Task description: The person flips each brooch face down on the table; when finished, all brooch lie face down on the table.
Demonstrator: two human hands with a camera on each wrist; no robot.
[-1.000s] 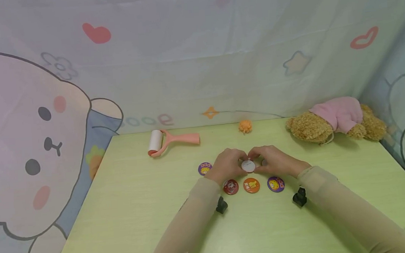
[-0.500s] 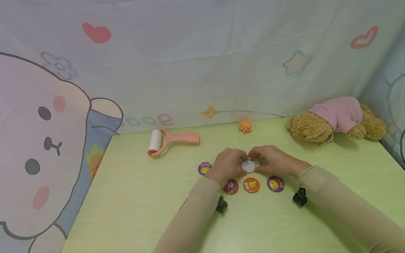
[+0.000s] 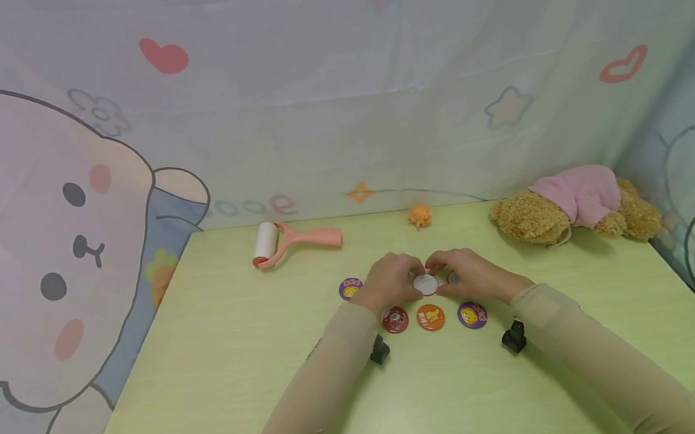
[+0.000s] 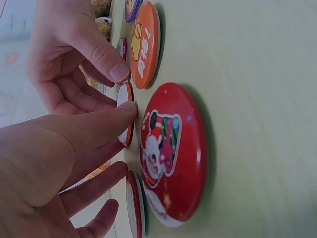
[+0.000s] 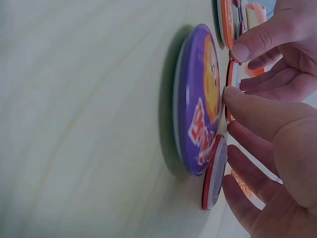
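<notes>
Both hands meet over a round button badge (image 3: 426, 285) with a whitish upper side and an orange-red rim. My left hand (image 3: 389, 282) pinches its left side between thumb and fingers. On the opposite side, the thumb and fingers of my right hand (image 3: 473, 276) hold the rim. Just nearer lie a red badge (image 4: 171, 153), an orange thumbs-up badge (image 3: 431, 317) and a purple badge (image 5: 200, 99). A red-rimmed badge (image 5: 215, 171) sits by my right fingers, and another red-rimmed badge (image 4: 134, 203) by my left fingers.
A second purple badge (image 3: 351, 289) lies left of the left hand. Along the back of the table (image 3: 224, 363) are a pink-handled lint roller (image 3: 300, 240), a small orange fuzzy thing (image 3: 419, 216) and a teddy bear (image 3: 579, 202) in pink. A printed curtain hangs behind.
Hardly anything differs. Both hands stay at the whitish badge, which now appears to lie flatter. The head view has shifted very slightly.
</notes>
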